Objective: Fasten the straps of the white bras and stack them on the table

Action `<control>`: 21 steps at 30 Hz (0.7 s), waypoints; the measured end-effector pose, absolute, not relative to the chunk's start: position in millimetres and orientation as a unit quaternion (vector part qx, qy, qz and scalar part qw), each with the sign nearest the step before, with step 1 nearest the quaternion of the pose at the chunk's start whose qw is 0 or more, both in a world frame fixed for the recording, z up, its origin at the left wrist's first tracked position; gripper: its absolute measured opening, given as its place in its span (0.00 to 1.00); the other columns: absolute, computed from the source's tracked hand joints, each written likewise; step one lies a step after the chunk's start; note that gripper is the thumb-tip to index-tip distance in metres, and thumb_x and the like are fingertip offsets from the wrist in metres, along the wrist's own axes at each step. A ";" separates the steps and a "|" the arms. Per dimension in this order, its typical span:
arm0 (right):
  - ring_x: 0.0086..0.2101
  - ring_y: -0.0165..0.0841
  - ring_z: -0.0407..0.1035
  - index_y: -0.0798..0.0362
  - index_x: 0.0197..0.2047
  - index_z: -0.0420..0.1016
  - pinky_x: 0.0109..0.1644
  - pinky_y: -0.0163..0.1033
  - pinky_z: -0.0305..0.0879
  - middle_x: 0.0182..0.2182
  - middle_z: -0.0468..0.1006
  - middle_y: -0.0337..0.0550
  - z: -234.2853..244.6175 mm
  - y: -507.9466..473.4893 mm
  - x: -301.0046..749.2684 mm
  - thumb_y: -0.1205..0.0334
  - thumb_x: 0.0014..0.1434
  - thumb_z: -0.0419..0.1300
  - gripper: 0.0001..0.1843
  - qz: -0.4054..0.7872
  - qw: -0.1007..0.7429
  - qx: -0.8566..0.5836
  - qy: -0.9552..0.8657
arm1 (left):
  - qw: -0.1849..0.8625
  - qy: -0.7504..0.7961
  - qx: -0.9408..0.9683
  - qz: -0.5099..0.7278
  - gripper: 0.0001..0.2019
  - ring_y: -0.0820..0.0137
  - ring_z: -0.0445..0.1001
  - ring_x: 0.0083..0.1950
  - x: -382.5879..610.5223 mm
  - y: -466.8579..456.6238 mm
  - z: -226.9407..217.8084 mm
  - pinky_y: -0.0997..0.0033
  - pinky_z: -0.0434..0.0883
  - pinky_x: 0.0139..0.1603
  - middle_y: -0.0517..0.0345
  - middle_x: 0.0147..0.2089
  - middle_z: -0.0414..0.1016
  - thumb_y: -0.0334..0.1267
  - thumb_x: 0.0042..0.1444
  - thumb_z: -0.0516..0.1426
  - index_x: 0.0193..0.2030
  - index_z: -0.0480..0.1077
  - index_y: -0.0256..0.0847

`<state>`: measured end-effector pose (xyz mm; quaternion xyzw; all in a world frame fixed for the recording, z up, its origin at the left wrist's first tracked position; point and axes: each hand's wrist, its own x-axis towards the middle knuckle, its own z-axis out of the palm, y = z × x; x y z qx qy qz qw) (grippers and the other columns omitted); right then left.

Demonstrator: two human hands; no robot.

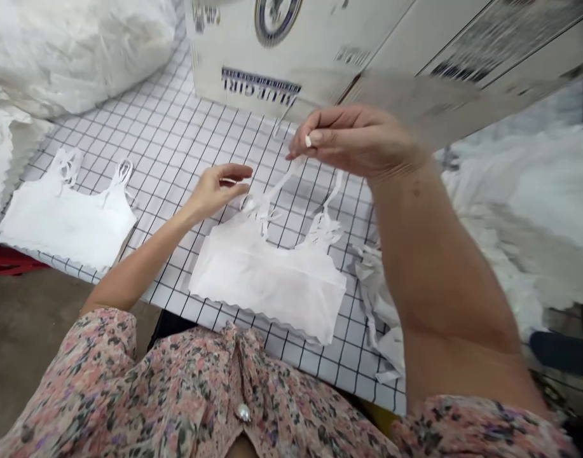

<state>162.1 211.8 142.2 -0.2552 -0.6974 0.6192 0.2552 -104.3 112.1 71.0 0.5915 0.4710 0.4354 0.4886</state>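
Observation:
A white bra top (267,273) lies flat in front of me, its scalloped edge towards me and its thin straps away from me. My right hand (343,137) is raised above it, thumb and fingers pinched on a white strap (284,180) that runs up from the top's left side. A small white end pokes out at the thumb. Beside the base of that strap hovers my left hand (222,187), thumb and fingers apart; it seems to hold nothing. The other strap (333,191) stands loosely off the cloth.
Another white bra top (72,210) lies to the left on the checked tablecloth (162,133). Printed cartons (315,51) stand along the back. White garments are heaped at the left (76,51) and right (534,203). Crumpled white scraps (381,299) sit near my right forearm.

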 end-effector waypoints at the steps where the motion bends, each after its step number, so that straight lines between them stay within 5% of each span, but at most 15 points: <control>1: 0.35 0.30 0.74 0.49 0.36 0.85 0.46 0.43 0.75 0.29 0.79 0.38 139.1 204.4 162.0 0.40 0.53 0.82 0.23 0.612 0.254 -0.268 -0.699 | 0.464 0.474 0.619 0.421 0.12 0.66 0.84 0.54 -112.2 99.7 73.2 0.62 0.78 0.59 0.51 0.53 0.88 0.36 0.58 0.68 0.49 0.85 0.40; 4: 0.34 0.28 0.75 0.49 0.38 0.87 0.44 0.41 0.75 0.32 0.84 0.40 122.4 175.0 160.1 0.43 0.54 0.83 0.21 0.601 0.269 -0.288 -0.695 | 0.397 0.488 0.700 0.337 0.07 0.66 0.81 0.49 -127.9 54.7 71.4 0.61 0.76 0.55 0.54 0.48 0.87 0.40 0.64 0.67 0.46 0.84 0.42; 10: 0.36 0.36 0.79 0.43 0.41 0.90 0.41 0.47 0.78 0.36 0.87 0.41 81.3 102.3 151.4 0.47 0.60 0.80 0.12 0.552 0.336 -0.325 -0.690 | 0.221 0.538 0.790 0.196 0.16 0.55 0.74 0.60 -105.8 -2.9 34.8 0.50 0.63 0.66 0.54 0.50 0.84 0.49 0.63 0.72 0.53 0.80 0.46; 15: 0.35 0.38 0.77 0.39 0.37 0.89 0.43 0.51 0.77 0.31 0.84 0.38 60.9 57.4 149.8 0.53 0.63 0.77 0.04 0.445 0.412 -0.345 -0.716 | 0.198 0.542 0.793 0.194 0.12 0.55 0.72 0.58 -84.8 -5.7 27.7 0.48 0.59 0.66 0.54 0.49 0.81 0.45 0.63 0.72 0.47 0.79 0.45; 21: 0.33 0.38 0.75 0.38 0.39 0.88 0.43 0.53 0.75 0.29 0.83 0.36 43.4 29.3 152.6 0.58 0.66 0.73 0.03 0.358 0.383 -0.378 -0.763 | 0.209 0.519 0.802 0.211 0.05 0.59 0.72 0.53 -81.4 -8.4 26.9 0.47 0.57 0.67 0.60 0.40 0.80 0.44 0.69 0.68 0.46 0.80 0.48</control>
